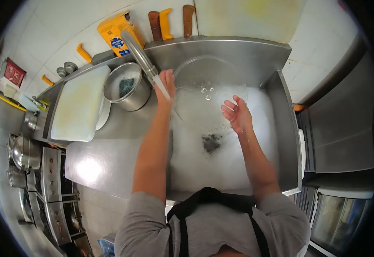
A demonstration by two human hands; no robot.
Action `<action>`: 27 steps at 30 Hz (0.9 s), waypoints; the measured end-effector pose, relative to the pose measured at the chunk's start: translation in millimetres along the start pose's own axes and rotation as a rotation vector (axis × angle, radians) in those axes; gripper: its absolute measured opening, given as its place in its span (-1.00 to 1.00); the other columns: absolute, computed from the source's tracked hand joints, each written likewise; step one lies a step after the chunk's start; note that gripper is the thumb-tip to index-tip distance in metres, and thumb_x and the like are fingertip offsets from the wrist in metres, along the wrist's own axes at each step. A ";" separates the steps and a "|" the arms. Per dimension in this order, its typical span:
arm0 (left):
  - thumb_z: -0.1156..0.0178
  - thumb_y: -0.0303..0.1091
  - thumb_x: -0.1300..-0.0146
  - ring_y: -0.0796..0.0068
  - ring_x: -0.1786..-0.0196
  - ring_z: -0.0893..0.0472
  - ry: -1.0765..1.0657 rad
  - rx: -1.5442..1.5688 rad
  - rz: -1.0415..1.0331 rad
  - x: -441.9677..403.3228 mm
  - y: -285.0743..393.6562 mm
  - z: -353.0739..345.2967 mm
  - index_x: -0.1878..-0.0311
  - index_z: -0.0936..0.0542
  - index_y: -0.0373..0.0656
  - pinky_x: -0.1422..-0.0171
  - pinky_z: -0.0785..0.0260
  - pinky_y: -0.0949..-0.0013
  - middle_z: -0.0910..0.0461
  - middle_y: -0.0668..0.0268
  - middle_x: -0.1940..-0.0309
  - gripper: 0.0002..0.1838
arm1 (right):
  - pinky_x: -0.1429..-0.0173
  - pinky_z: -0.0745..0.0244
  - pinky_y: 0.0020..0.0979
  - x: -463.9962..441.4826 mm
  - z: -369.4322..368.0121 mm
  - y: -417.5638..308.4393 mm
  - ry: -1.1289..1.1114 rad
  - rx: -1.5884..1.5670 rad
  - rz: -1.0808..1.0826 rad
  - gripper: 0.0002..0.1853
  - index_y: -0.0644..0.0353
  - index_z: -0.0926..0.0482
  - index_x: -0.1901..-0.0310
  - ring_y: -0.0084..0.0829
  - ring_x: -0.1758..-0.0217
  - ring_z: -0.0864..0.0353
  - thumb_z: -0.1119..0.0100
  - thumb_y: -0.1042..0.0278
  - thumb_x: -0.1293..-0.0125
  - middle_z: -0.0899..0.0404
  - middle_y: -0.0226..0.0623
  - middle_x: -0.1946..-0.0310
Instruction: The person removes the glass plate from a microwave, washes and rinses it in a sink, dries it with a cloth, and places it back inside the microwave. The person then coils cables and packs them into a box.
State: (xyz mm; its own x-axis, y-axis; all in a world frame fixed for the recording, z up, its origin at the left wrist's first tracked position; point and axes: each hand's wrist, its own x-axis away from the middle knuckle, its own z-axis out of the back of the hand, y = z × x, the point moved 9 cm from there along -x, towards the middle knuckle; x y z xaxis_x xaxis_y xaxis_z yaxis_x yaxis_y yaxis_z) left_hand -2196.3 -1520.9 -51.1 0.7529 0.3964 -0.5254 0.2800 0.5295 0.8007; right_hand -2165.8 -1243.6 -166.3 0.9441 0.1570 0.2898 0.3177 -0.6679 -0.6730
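A large clear round plate [208,75] is tilted over the sink [287,128], with small raised marks near its middle. At its left rim is my left hand [165,85], fingers closed on the edge and partly hidden. The faucet [140,51] reaches over that hand, and a stream of water falls onto it. My right hand [237,115] is beside the plate's lower right rim, palm up, with fingers loosely curled and apart and nothing in them. White suds [255,154] fill the sink below, with a dark patch [211,143] showing among them.
On the left drainboard [105,162] stand a metal pot [129,88] with a green scouring pad [126,86] and a white cutting board [80,103]. Knives [165,23] and a yellow box [118,34] are behind the sink. A stove [52,180] is far left.
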 end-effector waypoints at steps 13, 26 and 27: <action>-0.05 -0.10 -0.07 -0.01 -0.28 -0.01 -0.735 -0.962 -0.406 103.8 58.3 -88.5 -0.15 -0.28 -0.09 -0.27 0.16 -0.04 -0.02 0.02 -0.24 -0.44 | 0.34 -0.43 -0.36 -6.4 -7.6 64.4 -0.038 -0.293 -0.171 -0.71 0.03 -0.30 0.11 -0.33 0.37 -0.48 0.29 0.05 -0.33 -0.46 -0.24 0.35; -0.19 -0.30 0.07 0.17 0.12 -0.35 -0.205 -0.896 -0.179 121.7 43.3 37.8 0.17 -0.49 -0.06 0.06 -0.16 0.15 -0.40 0.24 0.18 -0.68 | 0.39 -0.40 -0.35 20.5 -20.4 100.4 -0.081 -0.220 -0.294 -0.67 0.11 -0.24 0.07 -0.29 0.38 -0.49 0.26 0.05 -0.31 -0.46 -0.18 0.35; -0.20 -0.30 0.07 0.18 0.11 -0.34 -0.188 -0.908 -0.170 122.2 47.7 39.0 0.18 -0.49 -0.06 0.06 -0.16 0.16 -0.39 0.24 0.18 -0.69 | 0.39 -0.40 -0.35 22.2 -19.5 101.0 -0.072 -0.212 -0.293 -0.67 0.11 -0.24 0.07 -0.29 0.38 -0.49 0.26 0.04 -0.31 -0.46 -0.17 0.35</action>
State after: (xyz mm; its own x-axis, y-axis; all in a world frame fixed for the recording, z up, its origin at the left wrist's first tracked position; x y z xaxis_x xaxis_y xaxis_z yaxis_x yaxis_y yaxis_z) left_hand -2067.7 -1476.4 -65.9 0.8506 0.1741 -0.4962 -0.1166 0.9826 0.1449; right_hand -2114.5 -1321.7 -214.5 0.8218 0.4097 0.3959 0.5575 -0.7219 -0.4100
